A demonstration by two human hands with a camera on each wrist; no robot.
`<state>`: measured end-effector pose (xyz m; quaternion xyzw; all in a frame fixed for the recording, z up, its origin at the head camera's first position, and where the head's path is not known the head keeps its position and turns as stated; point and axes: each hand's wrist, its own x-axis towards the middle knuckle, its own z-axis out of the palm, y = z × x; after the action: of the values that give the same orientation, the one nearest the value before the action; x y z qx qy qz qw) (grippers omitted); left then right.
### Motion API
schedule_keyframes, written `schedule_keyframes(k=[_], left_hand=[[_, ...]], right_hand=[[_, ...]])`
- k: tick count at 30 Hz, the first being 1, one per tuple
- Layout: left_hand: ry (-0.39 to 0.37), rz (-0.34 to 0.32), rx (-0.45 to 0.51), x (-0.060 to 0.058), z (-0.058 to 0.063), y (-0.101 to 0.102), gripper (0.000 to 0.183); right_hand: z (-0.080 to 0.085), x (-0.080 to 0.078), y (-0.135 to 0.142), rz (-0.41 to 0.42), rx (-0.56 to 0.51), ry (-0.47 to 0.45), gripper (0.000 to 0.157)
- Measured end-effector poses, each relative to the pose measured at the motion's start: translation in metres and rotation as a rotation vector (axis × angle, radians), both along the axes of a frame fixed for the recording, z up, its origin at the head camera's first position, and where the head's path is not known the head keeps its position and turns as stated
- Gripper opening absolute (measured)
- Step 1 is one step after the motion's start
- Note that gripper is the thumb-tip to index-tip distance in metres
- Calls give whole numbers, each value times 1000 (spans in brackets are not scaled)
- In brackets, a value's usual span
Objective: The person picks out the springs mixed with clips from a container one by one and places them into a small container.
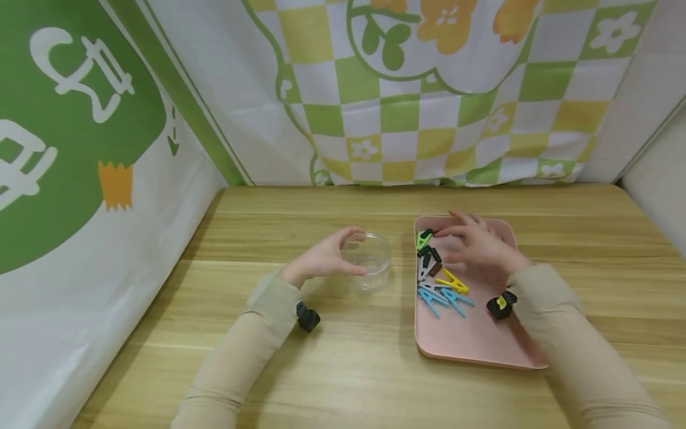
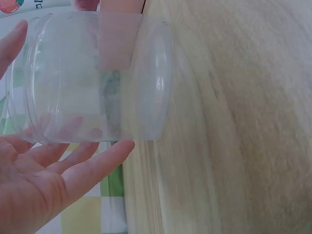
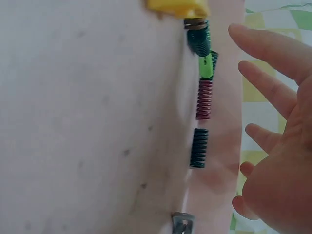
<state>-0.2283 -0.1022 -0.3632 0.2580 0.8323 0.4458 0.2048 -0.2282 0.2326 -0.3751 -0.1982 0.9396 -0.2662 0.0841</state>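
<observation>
My left hand grips a clear plastic jar from its left side, thumb on one side and fingers on the other. The left wrist view shows the see-through wall of the jar and its ribbed rim. Over the far part of a pink tray hovers my right hand, its fingers spread and holding nothing. Below it in the right wrist view lie a dark red coil spring and a dark green coil spring, along the tray's wall.
Down the tray's left side lie a yellow clothespin, a blue clothespin, a light green clothespin and several dark springs. A metal piece sits in the tray. A checkered cloth hangs behind the wooden table.
</observation>
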Motion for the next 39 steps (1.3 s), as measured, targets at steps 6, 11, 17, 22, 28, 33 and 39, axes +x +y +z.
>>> schedule_keyframes(k=[6,11,17,22,28,33,39], left_hand=[[-4,-6,8,-1,-3,1,84],[5,-12,12,-2,-3,1,83],[-7,-10,22,-2,-4,0,83],[-33,-7,34,-3,-5,-1,83],[-47,-7,21,-2,-6,-3,88],[-52,-6,26,-3,-9,-4,86],[-95,-11,56,-6,-9,-4,86]], right_hand=[[-6,-1,2,-21,31,-16,50],[-10,-3,2,-9,61,1,53],[-10,-3,-1,5,82,6,53],[-10,-1,-3,-7,79,-16,49],[-11,-1,-4,-11,89,-18,48],[-12,-1,-4,-21,91,-24,48],[-12,-2,-4,-26,92,-22,46]])
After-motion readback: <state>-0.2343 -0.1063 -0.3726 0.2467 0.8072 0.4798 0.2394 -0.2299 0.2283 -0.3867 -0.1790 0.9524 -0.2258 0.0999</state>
